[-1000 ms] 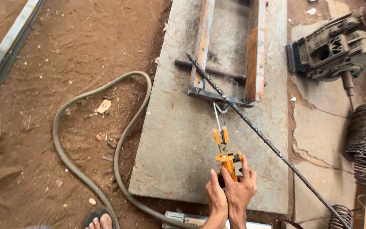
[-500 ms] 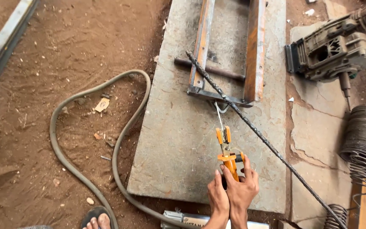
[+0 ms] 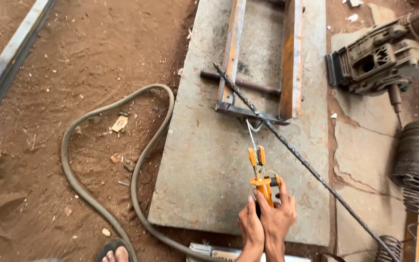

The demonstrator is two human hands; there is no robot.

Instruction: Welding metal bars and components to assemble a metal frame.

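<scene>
Closest in, at the near edge of the grey stone slab (image 3: 209, 184), both hands are wrapped together around the handle of an orange wire-tying tool (image 3: 263, 182). The left hand (image 3: 251, 228) sits lower and on the left of the handle, fingers curled shut on it; the right hand (image 3: 278, 216) overlaps it from the right, also gripping the handle. A bare toe in a sandal (image 3: 115, 252) shows at the bottom, on the red dirt (image 3: 73, 63) left of the slab, beside a grey hose (image 3: 98, 194) that loops across the dirt and touches the slab's left edge.

The tool points away from the person, and a thin wire (image 3: 251, 136) runs from its orange tip up to a loop at the near end of a rusty steel frame (image 3: 260, 58) lying on the slab's far half. A ribbed rebar (image 3: 306, 165) crosses diagonally over that frame end and runs towards the slab's near right corner. To the right, off the slab, lie coils of binding wire (image 3: 415, 155) and, farther away, a dusty power tool (image 3: 389, 58).
</scene>
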